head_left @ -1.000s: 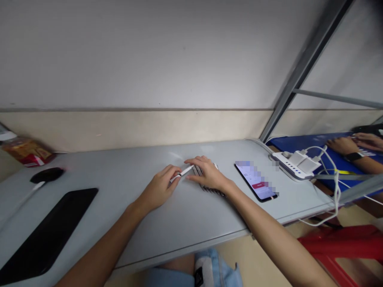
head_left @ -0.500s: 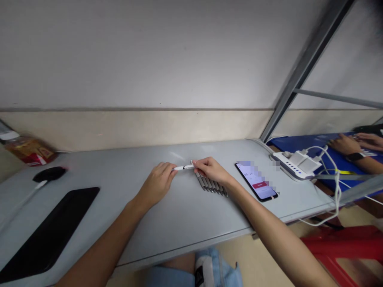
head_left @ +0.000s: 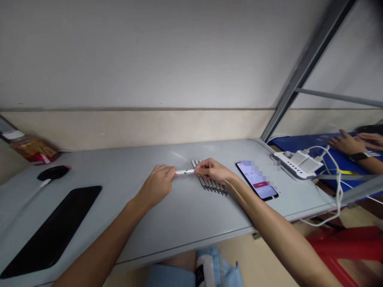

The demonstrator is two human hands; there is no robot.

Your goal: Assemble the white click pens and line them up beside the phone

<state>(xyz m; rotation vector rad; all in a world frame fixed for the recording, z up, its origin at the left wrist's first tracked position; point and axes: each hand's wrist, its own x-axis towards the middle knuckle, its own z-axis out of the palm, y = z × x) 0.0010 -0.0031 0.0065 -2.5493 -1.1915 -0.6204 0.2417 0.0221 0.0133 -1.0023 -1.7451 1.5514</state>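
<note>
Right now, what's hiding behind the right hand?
Grey pens lie in a row: some upper ends and several lower ends show past the right hand. It covers their middles, so anything else there can't be seen.

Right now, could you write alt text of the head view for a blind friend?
A person's left hand and right hand hold a white pen over a grey desk; a row of pens and a phone lie nearby.

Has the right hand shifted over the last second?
Yes, slightly: gripping the white pen, the right hand has moved rightward, closer to the lit phone, which lies fixed beside the power strip.
</note>
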